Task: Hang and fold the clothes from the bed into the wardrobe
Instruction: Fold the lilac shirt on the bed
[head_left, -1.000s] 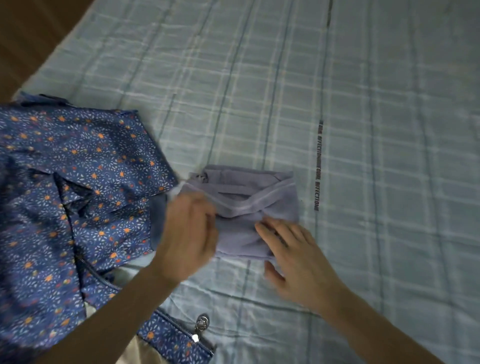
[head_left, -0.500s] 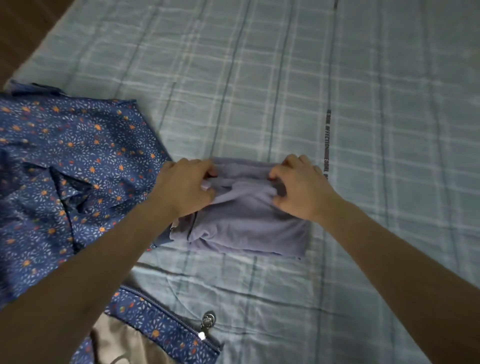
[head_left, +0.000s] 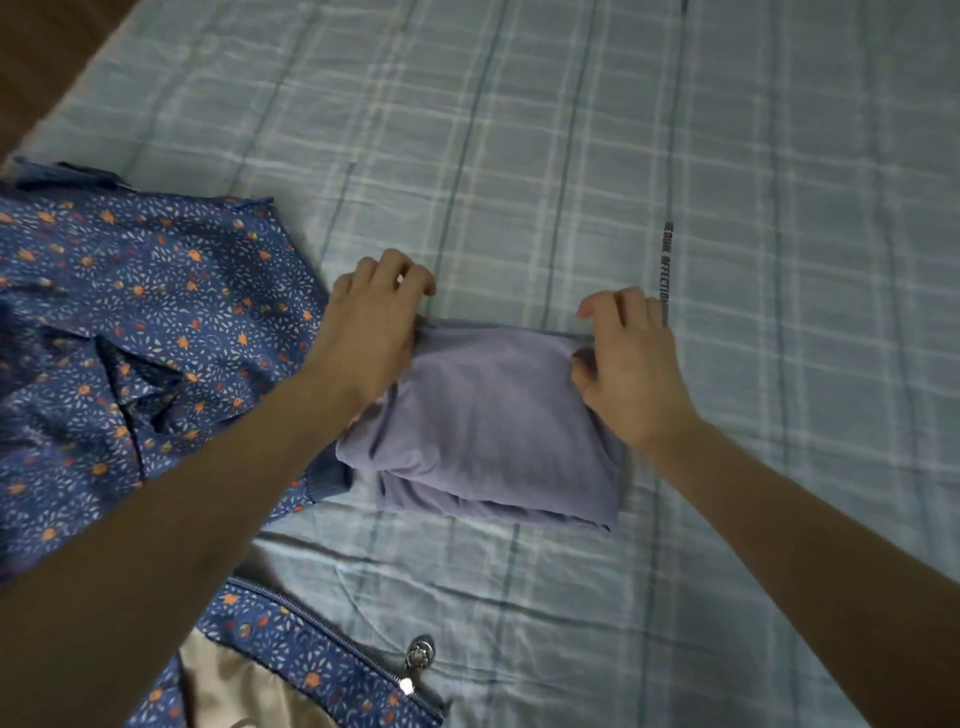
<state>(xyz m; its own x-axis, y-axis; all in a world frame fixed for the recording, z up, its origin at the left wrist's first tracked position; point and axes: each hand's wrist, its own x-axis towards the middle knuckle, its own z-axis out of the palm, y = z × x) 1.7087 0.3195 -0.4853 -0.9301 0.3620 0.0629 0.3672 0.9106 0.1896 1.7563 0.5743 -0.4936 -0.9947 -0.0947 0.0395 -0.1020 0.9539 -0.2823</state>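
Observation:
A folded lavender garment (head_left: 493, 426) lies as a compact rectangle on the bed (head_left: 779, 208). My left hand (head_left: 371, 322) rests over its far left corner, fingers curled down past the edge. At the far right corner my right hand (head_left: 628, 358) pinches the fabric with thumb and fingers. A blue floral jacket (head_left: 130, 338) with orange dots is spread on the bed to the left, its edge touching the lavender bundle.
The bedsheet is pale blue plaid with a dark printed stripe (head_left: 666, 270) right of my hands. The jacket's zipper pull (head_left: 415, 660) and beige lining (head_left: 234, 686) lie near the lower edge. Brown floor (head_left: 36, 57) shows at the top left.
My hands moved from the middle of the lavender garment out to its far corners. The garment now lies flatter and more squarely folded, its top flap tucked down.

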